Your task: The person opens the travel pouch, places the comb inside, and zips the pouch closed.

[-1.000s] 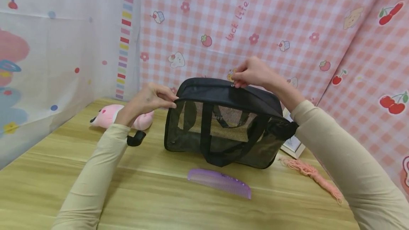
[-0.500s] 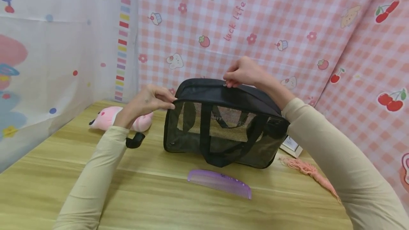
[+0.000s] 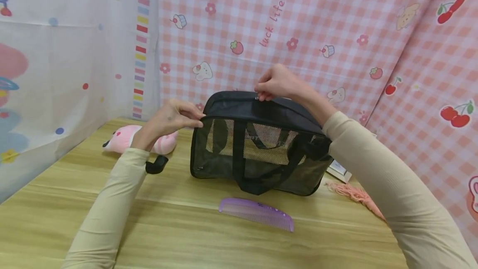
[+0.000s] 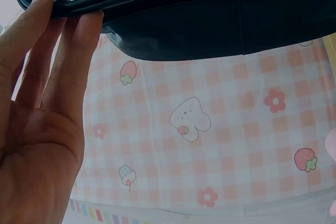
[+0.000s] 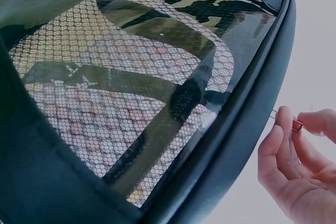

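Note:
A black zip bag (image 3: 239,109) with see-through front and mesh back stands upright on the wooden table, its black strap handle (image 3: 257,187) hanging down the front. My left hand (image 3: 169,117) pinches the bag's upper left corner between thumb and fingers. In the left wrist view, that thumb (image 4: 31,22) lies on the bag's edge, with the fingers on the other side. My right hand (image 3: 278,82) is at the top of the bag, pinching a small metal zipper pull (image 5: 297,125). The bag's inside shows only dimly through the front panel.
A purple comb (image 3: 257,214) lies in front of the bag. Behind my left wrist is a pink plush toy (image 3: 123,138). To the right are a white-edged frame (image 3: 339,173), partly hidden, and a bundle of peach cord (image 3: 354,194) near my right sleeve.
My right hand has slid leftward along the bag's top with the zipper pull. The left hand keeps its pinch on the corner. My right forearm now covers more of the frame and cord.

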Tool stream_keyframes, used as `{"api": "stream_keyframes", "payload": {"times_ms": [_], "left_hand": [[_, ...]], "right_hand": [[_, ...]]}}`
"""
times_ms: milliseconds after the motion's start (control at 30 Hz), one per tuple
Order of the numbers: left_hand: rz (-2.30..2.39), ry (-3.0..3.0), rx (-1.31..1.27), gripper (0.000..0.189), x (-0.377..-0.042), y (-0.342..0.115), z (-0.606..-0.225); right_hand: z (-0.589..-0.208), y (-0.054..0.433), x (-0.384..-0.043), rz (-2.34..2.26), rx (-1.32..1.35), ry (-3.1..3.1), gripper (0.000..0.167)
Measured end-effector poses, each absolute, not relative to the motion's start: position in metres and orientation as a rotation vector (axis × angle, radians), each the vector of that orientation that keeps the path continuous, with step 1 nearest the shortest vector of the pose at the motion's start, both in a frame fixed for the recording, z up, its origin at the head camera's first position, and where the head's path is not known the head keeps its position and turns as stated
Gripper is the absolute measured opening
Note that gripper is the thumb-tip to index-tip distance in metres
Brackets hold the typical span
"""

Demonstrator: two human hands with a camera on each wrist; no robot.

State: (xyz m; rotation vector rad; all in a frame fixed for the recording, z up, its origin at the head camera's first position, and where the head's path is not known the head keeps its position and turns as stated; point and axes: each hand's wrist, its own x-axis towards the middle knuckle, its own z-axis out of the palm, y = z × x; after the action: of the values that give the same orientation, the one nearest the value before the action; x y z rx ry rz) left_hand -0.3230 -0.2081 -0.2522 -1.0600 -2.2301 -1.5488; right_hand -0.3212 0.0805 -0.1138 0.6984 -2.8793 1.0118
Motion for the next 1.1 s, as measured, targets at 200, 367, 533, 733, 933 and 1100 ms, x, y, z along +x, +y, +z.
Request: {"api": "stream_keyframes", "payload": {"times_ms": [200,367,533,733,933,1100], "left_hand": [[-1.539,-2.236,-1.047,0.015,-0.323,-0.208,-0.252],[-1.531,-2.256,-1.013,0.016,-0.322,-0.208,-0.251],[-1.539,-2.275,-0.985,0.017,-0.321,-0.207,-0.251],[-1.542,-2.273,-0.993,0.017,-0.321,-0.208,-0.251],[-1.542,-2.244,-1.030,0.016,-0.322,-0.208,-0.252],[-1.533,-2.238,-1.041,0.015,-0.322,-0.206,-0.252]], "right_hand": [[-0.113,0.073,-0.322,0.999,0.695,-2.899,0.023],[-0.114,0.065,-0.324,1.020,0.713,-2.899,0.023],[-0.117,0.057,-0.325,1.019,0.747,-2.891,0.022],[-0.120,0.050,-0.323,1.005,0.769,-2.873,0.022],[-0.121,0.045,-0.324,0.991,0.772,-2.878,0.021],[-0.121,0.042,-0.324,0.977,0.790,-2.879,0.021]]}}
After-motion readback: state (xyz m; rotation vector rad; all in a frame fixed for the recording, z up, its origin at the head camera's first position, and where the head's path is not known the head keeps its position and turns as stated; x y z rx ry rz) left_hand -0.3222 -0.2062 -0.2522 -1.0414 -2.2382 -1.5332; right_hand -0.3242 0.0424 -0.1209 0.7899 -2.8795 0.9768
